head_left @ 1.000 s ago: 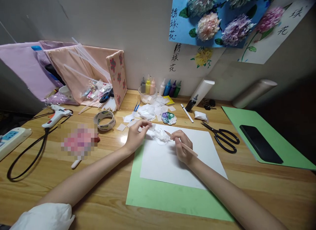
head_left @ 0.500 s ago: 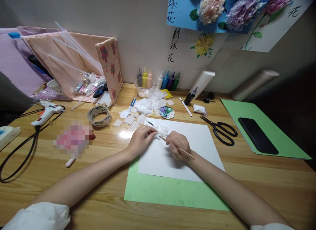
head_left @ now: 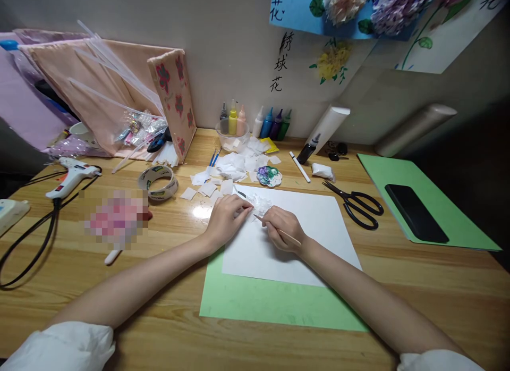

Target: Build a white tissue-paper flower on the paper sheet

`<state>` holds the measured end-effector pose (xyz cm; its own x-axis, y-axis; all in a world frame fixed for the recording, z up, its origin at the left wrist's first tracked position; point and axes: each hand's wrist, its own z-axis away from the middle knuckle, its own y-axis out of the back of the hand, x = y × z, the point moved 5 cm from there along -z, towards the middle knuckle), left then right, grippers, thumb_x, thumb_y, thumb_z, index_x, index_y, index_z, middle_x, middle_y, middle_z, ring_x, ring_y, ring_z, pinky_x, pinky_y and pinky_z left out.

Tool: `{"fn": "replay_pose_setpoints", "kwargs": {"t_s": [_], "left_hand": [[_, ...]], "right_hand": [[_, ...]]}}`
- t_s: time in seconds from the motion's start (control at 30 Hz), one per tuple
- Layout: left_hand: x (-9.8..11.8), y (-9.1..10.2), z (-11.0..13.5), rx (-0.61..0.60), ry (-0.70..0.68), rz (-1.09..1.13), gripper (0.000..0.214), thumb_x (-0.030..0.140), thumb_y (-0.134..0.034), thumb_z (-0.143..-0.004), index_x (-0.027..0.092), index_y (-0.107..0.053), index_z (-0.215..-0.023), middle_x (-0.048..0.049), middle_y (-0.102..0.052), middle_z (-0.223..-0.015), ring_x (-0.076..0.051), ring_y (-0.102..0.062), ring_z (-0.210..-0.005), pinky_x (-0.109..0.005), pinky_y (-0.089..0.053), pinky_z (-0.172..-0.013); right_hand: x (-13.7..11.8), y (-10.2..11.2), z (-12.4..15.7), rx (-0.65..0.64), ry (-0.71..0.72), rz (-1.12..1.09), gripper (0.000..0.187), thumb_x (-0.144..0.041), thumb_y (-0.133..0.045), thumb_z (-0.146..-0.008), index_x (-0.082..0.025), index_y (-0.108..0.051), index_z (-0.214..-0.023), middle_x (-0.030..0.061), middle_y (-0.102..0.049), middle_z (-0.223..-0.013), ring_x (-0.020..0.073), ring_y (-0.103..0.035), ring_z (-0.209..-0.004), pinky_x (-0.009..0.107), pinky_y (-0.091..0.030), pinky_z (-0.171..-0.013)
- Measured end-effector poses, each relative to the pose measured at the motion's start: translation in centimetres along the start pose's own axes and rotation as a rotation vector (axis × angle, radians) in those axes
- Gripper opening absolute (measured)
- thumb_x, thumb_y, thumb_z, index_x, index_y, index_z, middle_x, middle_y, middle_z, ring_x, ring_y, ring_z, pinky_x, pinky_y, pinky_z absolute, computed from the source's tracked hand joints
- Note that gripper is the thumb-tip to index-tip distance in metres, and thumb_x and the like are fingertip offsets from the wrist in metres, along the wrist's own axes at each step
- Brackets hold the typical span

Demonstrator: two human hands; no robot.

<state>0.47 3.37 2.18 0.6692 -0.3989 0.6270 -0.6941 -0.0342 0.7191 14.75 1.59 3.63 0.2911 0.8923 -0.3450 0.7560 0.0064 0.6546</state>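
Observation:
My left hand (head_left: 227,218) rests on the top left corner of a white sheet (head_left: 311,238), its fingers pinched together on a small white paper piece beside a crumpled white paper cluster (head_left: 261,203). My right hand (head_left: 281,230) is closed round a thin wooden stick (head_left: 287,236), whose tip points at the spot where the left fingers meet the cluster. The white sheet lies on a green sheet (head_left: 274,304) on the wooden desk (head_left: 438,286).
Cut white paper squares (head_left: 233,169), a small paint palette (head_left: 269,176), paint bottles (head_left: 255,124) and brushes lie behind the hands. Tape roll (head_left: 158,182) and glue gun (head_left: 71,175) sit at left. Black scissors (head_left: 354,203) and a phone (head_left: 416,212) on a green mat lie at right.
My left hand drew back from the paper squares to the cluster and pinched shut there. My right hand with the stick moved in close to it. The view tilted down slightly.

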Motion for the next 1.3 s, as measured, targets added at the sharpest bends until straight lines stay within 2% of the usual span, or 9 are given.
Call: {"fn": "replay_pose_setpoints", "kwargs": {"t_s": [0.33, 0.53, 0.9, 1.1, 1.3], "left_hand": [[0.1, 0.1, -0.1, -0.009, 0.023, -0.002, 0.012, 0.027, -0.054, -0.085, 0.021, -0.063, -0.088, -0.0022, -0.063, -0.087, -0.017, -0.055, -0.085, -0.032, -0.036, -0.079], [-0.5, 0.3, -0.3, 0.054, 0.111, 0.064, 0.016, 0.026, -0.045, -0.089, 0.019, -0.060, -0.085, -0.0031, -0.063, -0.086, -0.017, -0.054, -0.084, -0.031, -0.037, -0.077], [-1.3, 0.1, -0.3, 0.058, 0.193, 0.116, 0.019, 0.025, -0.041, -0.090, 0.018, -0.056, -0.083, -0.0029, -0.062, -0.085, -0.017, -0.054, -0.084, -0.029, -0.040, -0.076], [-1.9, -0.1, -0.3, 0.062, 0.225, 0.149, 0.020, 0.026, -0.039, -0.090, 0.019, -0.056, -0.085, -0.0030, -0.063, -0.088, -0.017, -0.055, -0.085, -0.028, -0.041, -0.073], [-1.9, -0.1, -0.3, 0.065, 0.227, 0.159, 0.019, 0.024, -0.039, -0.090, 0.019, -0.056, -0.084, -0.0029, -0.063, -0.087, -0.016, -0.056, -0.085, -0.028, -0.041, -0.074]], "right_hand": [[0.4, -0.7, -0.2, -0.057, -0.076, -0.004, 0.014, -0.009, -0.038, -0.086, -0.020, -0.046, -0.084, 0.0037, -0.053, -0.069, 0.0170, -0.047, -0.065, 0.029, -0.041, -0.061], [0.9, -0.8, -0.2, -0.064, -0.140, 0.034, 0.013, -0.010, -0.037, -0.087, -0.020, -0.046, -0.085, 0.0039, -0.053, -0.070, 0.0174, -0.045, -0.066, 0.030, -0.039, -0.063], [1.3, -1.1, -0.5, -0.067, -0.241, 0.054, 0.017, -0.011, -0.034, -0.089, -0.021, -0.041, -0.078, 0.0024, -0.048, -0.067, 0.0169, -0.045, -0.065, 0.030, -0.038, -0.062], [1.2, -0.5, -0.1, 0.003, -0.222, -0.005, 0.018, -0.012, -0.033, -0.089, -0.021, -0.043, -0.077, 0.0022, -0.048, -0.067, 0.0164, -0.045, -0.064, 0.030, -0.038, -0.061], [0.8, -0.5, -0.1, -0.019, -0.170, -0.016, 0.018, -0.011, -0.034, -0.088, -0.021, -0.043, -0.077, 0.0024, -0.049, -0.066, 0.0165, -0.045, -0.063, 0.031, -0.038, -0.060]]}}
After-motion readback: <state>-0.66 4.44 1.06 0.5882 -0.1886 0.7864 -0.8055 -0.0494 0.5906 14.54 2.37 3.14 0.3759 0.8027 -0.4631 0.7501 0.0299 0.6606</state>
